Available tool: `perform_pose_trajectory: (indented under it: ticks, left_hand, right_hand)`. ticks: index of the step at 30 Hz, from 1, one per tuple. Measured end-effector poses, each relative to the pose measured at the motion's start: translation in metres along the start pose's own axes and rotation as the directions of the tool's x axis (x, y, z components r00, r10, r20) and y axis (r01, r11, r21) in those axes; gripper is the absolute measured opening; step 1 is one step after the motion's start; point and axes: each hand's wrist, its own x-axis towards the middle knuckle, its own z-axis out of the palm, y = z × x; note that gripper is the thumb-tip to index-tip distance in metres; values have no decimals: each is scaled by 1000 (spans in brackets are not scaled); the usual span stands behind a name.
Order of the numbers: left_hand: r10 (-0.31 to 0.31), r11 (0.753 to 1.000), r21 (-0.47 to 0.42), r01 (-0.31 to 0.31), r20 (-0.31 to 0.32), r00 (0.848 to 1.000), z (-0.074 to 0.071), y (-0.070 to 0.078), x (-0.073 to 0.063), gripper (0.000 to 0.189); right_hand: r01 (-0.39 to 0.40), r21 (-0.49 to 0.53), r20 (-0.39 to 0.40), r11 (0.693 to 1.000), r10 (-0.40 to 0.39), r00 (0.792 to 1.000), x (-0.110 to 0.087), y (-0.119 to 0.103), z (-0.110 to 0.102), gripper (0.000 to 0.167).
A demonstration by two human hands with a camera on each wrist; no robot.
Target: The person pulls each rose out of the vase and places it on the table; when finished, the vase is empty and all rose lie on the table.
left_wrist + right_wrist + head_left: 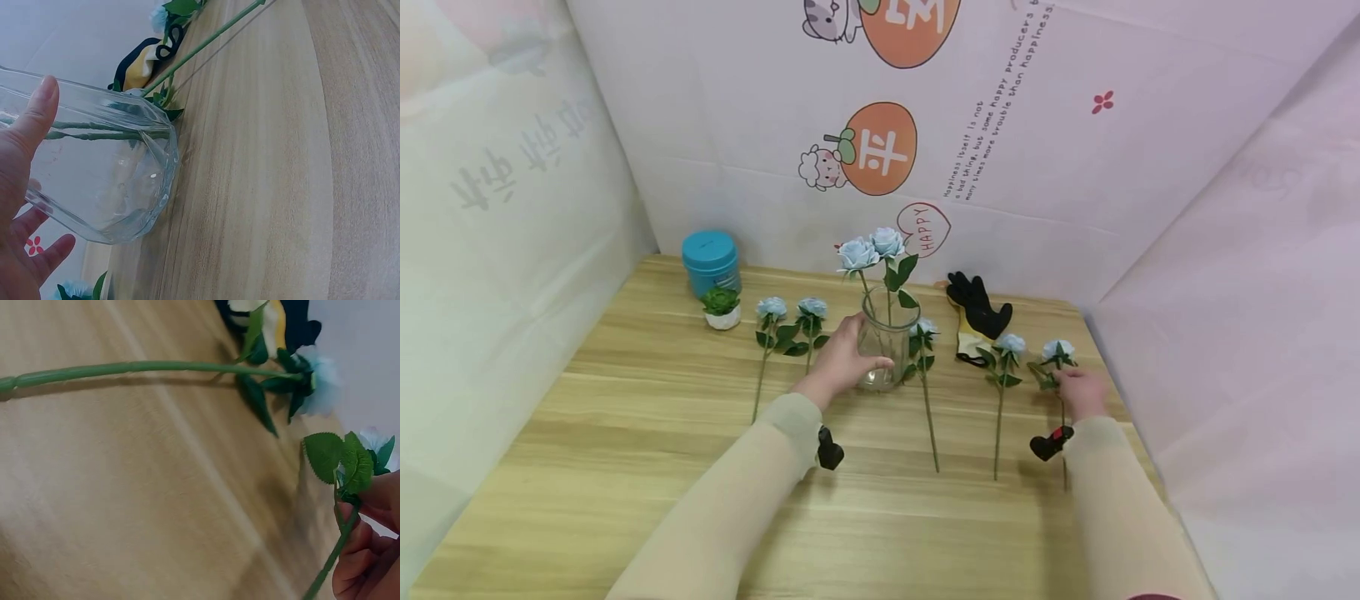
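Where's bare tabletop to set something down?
Largest patch: the left side of the table, bordered by its left edge, the potted plant and the left sleeve. Second: front middle, between that and the right sleeve, short of the roses. Crowded: around the glass jar, and the right, with glove, roses and right hand.

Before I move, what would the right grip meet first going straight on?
Past the pale blue, green-stemmed rose it holds, the right grip would probably meet the white printed backdrop; depth is unclear.

left hand: gripping, thumb opposite fingers | right hand: pinching | arms: extended forward
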Motion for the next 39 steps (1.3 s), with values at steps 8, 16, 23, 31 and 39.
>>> perform_pose_trajectory:
  ticks: [8, 16, 23, 31, 39]
  left_hand:
    - [-6, 1000, 15, 6, 6, 1000, 0, 1, 0, 103]
    - [10, 1000, 17, -10, -2, 1000, 0, 0, 1, 104]
    - [16, 1000, 11, -16, -5, 1000, 0, -2, 2, 103]
    - [28, 1000, -7, -28, -3, 1000, 0, -4, 4, 102]
    - [28, 999, -25, -28, 0, 1000, -1, -5, 4, 102]
  right_hand:
    - [-12, -60, 34, 998, 14, 999, -4, 0, 4, 47]
    - [68, 48, -80, 997, -64, 995, -6, -72, -7, 47]
    - [274, 133, -80, 952, -265, 961, -38, -190, 20, 35]
    - [451, 232, 233, 862, -499, 835, -79, -255, 83, 31]
    - [440, 174, 350, 881, -473, 808, -87, -253, 134, 38]
